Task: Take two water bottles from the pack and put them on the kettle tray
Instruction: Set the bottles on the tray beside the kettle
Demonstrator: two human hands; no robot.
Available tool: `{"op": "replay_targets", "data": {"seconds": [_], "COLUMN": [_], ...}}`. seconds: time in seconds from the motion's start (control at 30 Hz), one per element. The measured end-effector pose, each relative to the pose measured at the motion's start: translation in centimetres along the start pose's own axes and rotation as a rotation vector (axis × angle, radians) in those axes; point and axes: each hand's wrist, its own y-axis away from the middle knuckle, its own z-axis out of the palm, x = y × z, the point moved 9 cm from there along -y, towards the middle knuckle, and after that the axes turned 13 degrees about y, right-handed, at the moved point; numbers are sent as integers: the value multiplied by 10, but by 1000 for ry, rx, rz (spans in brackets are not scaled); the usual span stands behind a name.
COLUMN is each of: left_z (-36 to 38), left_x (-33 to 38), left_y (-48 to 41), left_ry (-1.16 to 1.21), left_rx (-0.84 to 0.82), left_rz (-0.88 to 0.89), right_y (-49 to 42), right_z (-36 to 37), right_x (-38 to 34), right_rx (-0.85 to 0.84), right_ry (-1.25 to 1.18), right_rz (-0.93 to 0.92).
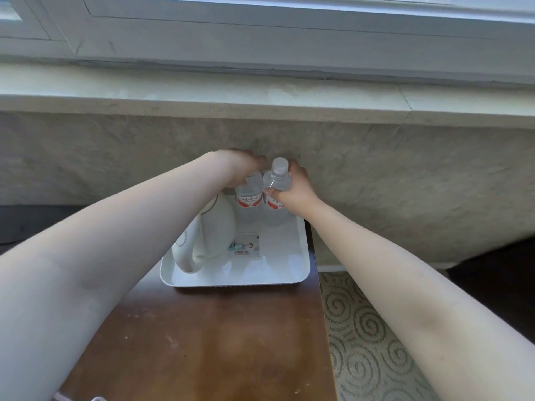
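Two clear water bottles with red-and-white labels stand upright side by side at the far edge of the white kettle tray [301,273]. My left hand [237,169] is closed over the top of the left bottle [249,198], hiding its cap. My right hand [295,189] grips the right bottle [276,183] around its shoulder, its white cap showing above my fingers. A white kettle [208,235] sits in the tray's left half. The bottle pack is out of sight.
The tray rests on a brown wooden table [217,337] against a textured wall under a window sill [260,94]. A small printed card [246,244] lies on the tray floor. Patterned carpet [370,337] lies to the right of the table.
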Motion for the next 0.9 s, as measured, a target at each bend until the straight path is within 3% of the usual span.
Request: {"op": "replay_targets", "data": {"seconds": [0.9], "left_z": [10], "left_x": [-17], "left_y": [-2], "left_ry": [165], "left_rx": [142], "left_rz": [28], "right_y": [12], "right_z": [1], "right_x": [14], "right_rx": [251], "right_ry": [-265], "right_rz": [94]}}
